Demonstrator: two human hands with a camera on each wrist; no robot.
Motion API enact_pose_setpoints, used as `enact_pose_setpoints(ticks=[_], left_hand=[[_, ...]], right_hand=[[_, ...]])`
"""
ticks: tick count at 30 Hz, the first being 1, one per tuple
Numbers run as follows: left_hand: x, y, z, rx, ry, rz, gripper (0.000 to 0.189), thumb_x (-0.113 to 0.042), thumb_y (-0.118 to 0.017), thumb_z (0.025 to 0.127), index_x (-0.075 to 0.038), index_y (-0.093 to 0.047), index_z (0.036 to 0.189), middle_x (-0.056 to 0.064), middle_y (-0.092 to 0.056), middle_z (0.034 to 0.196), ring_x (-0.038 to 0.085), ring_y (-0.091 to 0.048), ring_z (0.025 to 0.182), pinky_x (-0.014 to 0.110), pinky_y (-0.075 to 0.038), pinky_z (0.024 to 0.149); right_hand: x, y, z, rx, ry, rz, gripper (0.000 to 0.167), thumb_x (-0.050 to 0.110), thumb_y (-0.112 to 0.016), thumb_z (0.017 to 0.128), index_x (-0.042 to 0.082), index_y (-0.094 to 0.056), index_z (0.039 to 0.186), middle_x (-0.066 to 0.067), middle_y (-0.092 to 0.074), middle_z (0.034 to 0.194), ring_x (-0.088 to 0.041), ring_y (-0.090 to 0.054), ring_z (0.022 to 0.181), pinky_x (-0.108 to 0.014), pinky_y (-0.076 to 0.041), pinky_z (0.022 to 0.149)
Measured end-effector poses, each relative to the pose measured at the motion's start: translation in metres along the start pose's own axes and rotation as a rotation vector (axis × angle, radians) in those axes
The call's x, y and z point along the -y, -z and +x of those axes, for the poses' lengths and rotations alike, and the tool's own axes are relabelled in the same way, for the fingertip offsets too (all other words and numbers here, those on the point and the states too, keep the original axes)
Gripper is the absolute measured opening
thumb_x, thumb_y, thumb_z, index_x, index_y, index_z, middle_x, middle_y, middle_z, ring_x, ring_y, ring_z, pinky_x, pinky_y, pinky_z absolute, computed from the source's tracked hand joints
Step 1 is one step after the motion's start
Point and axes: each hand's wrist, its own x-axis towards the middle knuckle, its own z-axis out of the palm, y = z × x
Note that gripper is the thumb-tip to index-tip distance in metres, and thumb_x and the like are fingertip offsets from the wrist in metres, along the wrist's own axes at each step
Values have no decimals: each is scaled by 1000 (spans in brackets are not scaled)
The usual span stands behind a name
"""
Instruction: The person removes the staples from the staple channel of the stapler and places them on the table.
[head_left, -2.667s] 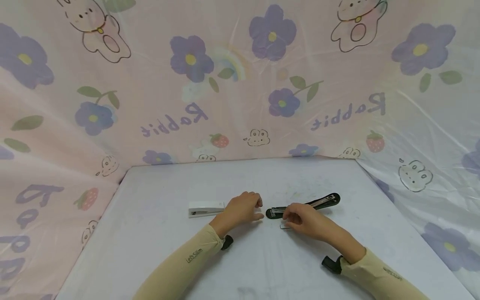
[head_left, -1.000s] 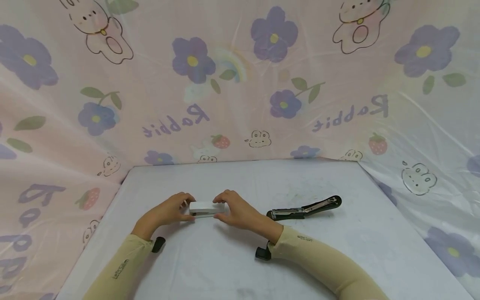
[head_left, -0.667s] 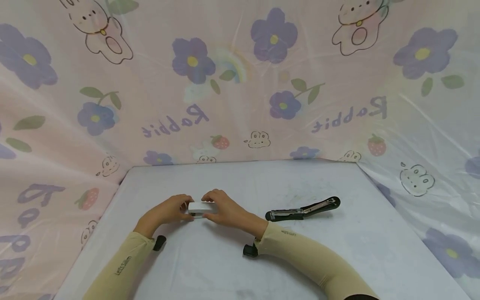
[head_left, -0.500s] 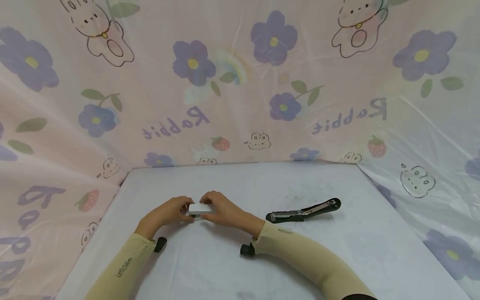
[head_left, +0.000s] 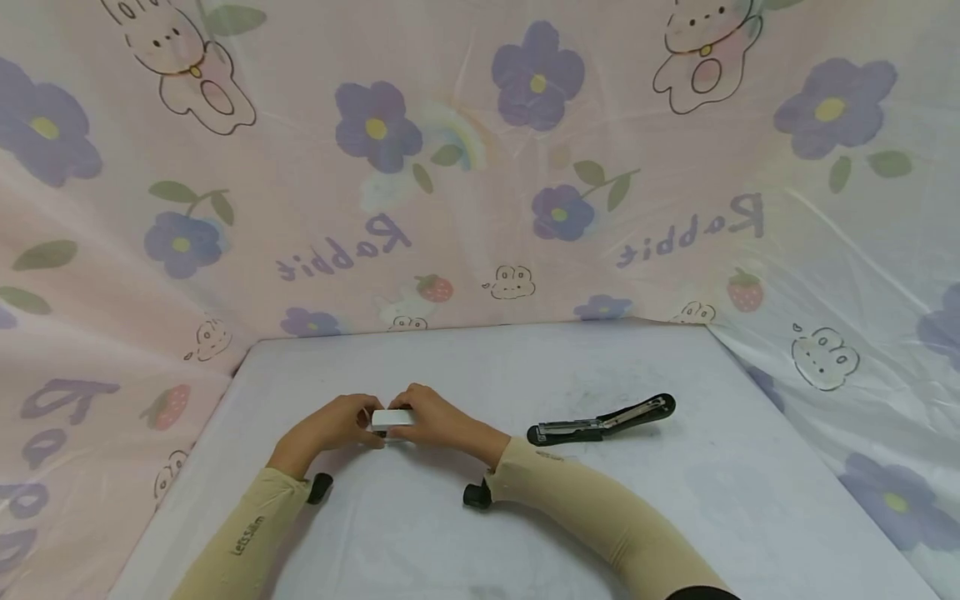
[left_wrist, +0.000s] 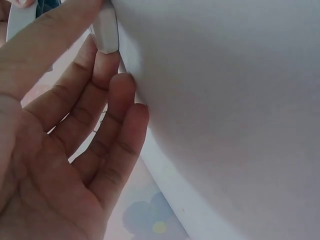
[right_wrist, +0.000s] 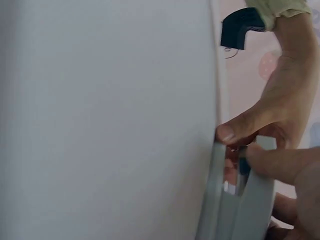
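A white stapler (head_left: 392, 419) lies left of the middle of the table. My left hand (head_left: 335, 423) grips its left end with thumb and fingertips. In the left wrist view the fingers (left_wrist: 120, 120) reach the tip of the white stapler (left_wrist: 105, 33), the lower ones bent beside it. From the right, my right hand (head_left: 441, 422) pinches the stapler's upper and lower sides, hiding its right part. The right wrist view shows a gap between the stapler's two long white halves (right_wrist: 257, 200), with a dark blue part inside and a finger of my right hand (right_wrist: 287, 164) on the upper half.
A black stapler (head_left: 570, 432), folded wide open with its metal channel showing, lies at the right of the white-covered table (head_left: 480, 525). A pink curtain (head_left: 465, 208) with flowers and rabbits stands behind the table's far edge.
My right hand has left the black stapler and moved left onto the white one, then slid further left along it. My left hand has moved left to the white stapler's end.
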Motion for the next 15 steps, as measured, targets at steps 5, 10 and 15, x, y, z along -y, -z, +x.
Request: enact_pose_setpoints(ticks=[5, 10, 15], left_hand=[[0, 0, -1, -2, 11, 5, 53, -22, -96, 83, -2, -69, 124, 7, -68, 106, 24, -63, 100, 47, -54, 88], [-5, 2, -2, -2, 8, -8, 46, -19, -95, 83, -4, -70, 119, 6, -67, 103, 23, -61, 96, 45, -53, 85], [-3, -1, 1, -3, 23, -2, 46, -20, -96, 82, -5, -71, 118, 6, -67, 103, 22, -60, 95, 45, -53, 85]], right_hand=[[1, 1, 2, 32, -17, -7, 43, 30, -83, 97, 4, -75, 131, -3, -69, 118, -6, -56, 101, -19, -47, 87], [-1, 1, 2, 30, -6, -1, 43, 31, -83, 97, 5, -75, 130, -2, -68, 115, -6, -55, 97, -19, -46, 84], [-2, 3, -1, 40, -1, 13, 43, 31, -82, 98, 5, -72, 132, -3, -68, 119, -6, -55, 101, -20, -46, 88]])
